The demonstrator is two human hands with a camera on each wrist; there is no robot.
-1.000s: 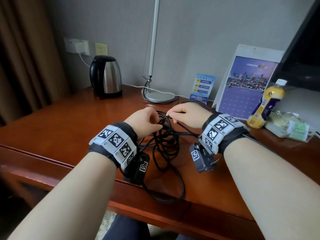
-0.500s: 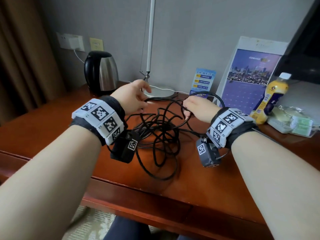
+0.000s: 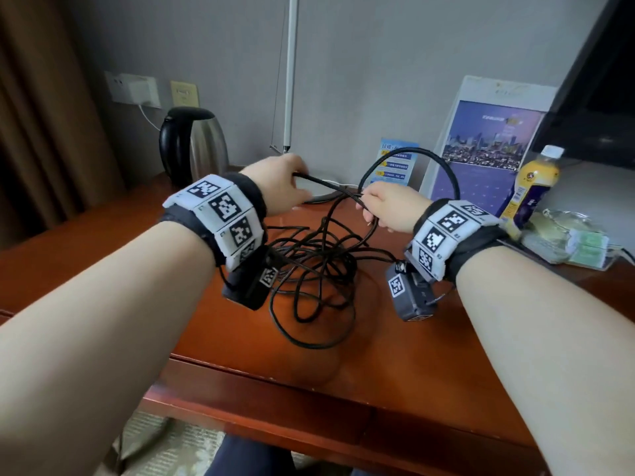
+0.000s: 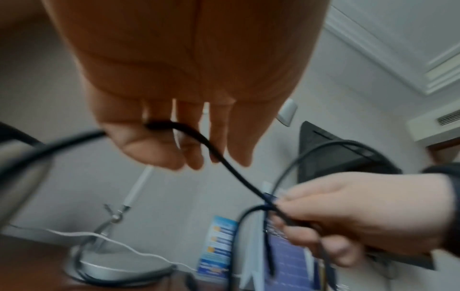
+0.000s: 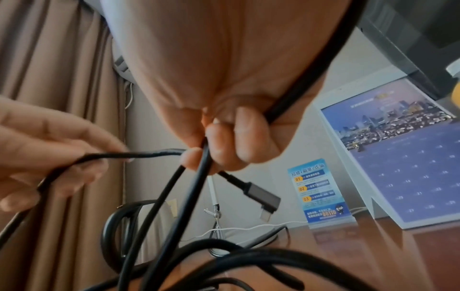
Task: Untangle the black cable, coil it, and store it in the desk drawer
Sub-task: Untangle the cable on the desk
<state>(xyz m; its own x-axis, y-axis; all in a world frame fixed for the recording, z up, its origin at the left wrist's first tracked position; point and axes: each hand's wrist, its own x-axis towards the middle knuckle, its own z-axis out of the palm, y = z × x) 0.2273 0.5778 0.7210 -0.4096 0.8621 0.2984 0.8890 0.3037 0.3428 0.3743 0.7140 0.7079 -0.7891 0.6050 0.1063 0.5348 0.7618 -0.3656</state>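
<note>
A tangled black cable (image 3: 316, 269) lies in loose loops on the wooden desk (image 3: 395, 355) between my wrists. My left hand (image 3: 278, 187) is raised above the desk and pinches one strand of it (image 4: 189, 132) between thumb and fingers. My right hand (image 3: 388, 209) grips several strands (image 5: 199, 157) in a closed fist, and one loop (image 3: 412, 159) arches over its back. A grey angled plug (image 5: 261, 198) hangs just beyond the right fingers. A short stretch of cable runs taut between the two hands. No drawer front shows clearly.
A black and steel kettle (image 3: 192, 146) stands at the back left. The lamp's base (image 4: 119, 269) and pole (image 3: 290, 73) stand behind the hands. A blue card (image 3: 395, 163), a calendar (image 3: 488, 146), a yellow bottle (image 3: 532, 187) and a glass tray (image 3: 577, 245) are at the right.
Both hands have risen off the desk and moved apart, drawing a strand between them. A loop now stands over the right hand, and the pile has spread out.
</note>
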